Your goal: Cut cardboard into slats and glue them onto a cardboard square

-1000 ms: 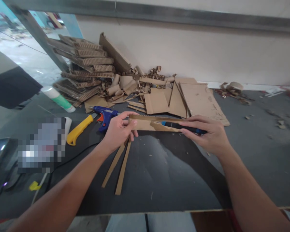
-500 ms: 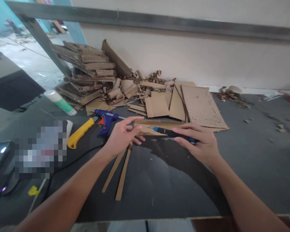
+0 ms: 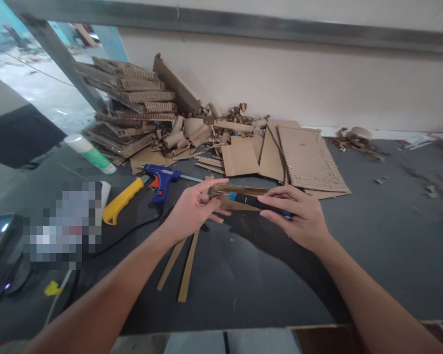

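Note:
My left hand (image 3: 195, 206) grips the left end of a cardboard piece (image 3: 243, 203) between thumb and fingers, its index finger stretched along the top edge. A slim black tool with blue ends (image 3: 253, 201) is in my right hand (image 3: 299, 214), held between thumb and fingers. Its thin metal tip points left, over the cardboard close to my left thumb; whether it touches is unclear. Two narrow cardboard strips (image 3: 188, 268) lie on the table below my left hand. Left of that hand rest a blue glue gun (image 3: 163, 182) and a yellow-handled cutter (image 3: 123, 200).
Stacked corrugated pieces (image 3: 140, 96), curled scraps (image 3: 188, 132) and flat cardboard sheets (image 3: 310, 157) fill the back of the dark table (image 3: 280, 290). A white-and-green tube (image 3: 90, 153) lies at left, near a blurred-out object (image 3: 64, 226). A black cord (image 3: 125, 238) runs beneath my left forearm.
My left hand has shifted slightly right along the cardboard piece. My right hand and the tool have moved a little left, bringing the hands closer together.

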